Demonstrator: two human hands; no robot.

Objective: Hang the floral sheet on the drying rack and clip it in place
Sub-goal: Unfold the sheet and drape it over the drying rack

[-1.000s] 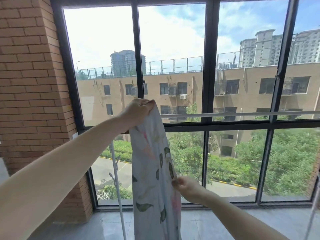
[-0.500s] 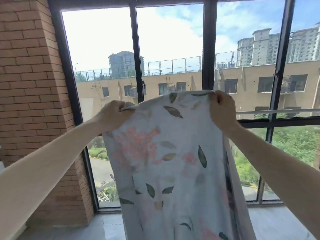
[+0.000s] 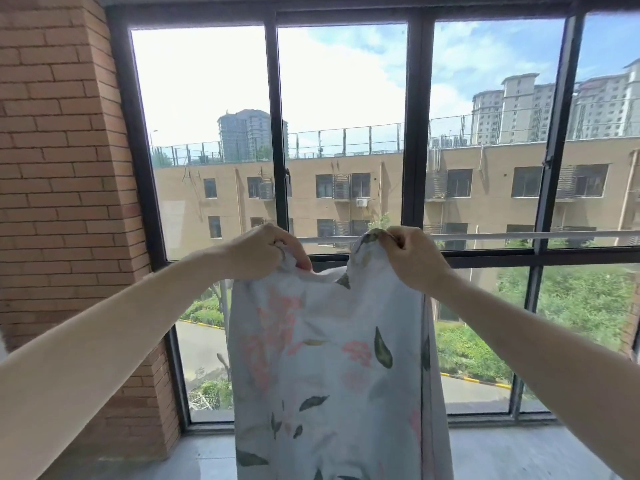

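My single head camera looked forward, roughly level, from close behind both raised hands toward the window (image 3: 346, 133), with the brick wall (image 3: 62, 202) at left.

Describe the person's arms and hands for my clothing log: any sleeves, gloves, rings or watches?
Both forearms are bare as far as the picture shows, with no sleeve edge in view. The left hand and right hand wear no gloves. No ring, watch or bracelet shows on the visible fingers or wrists.
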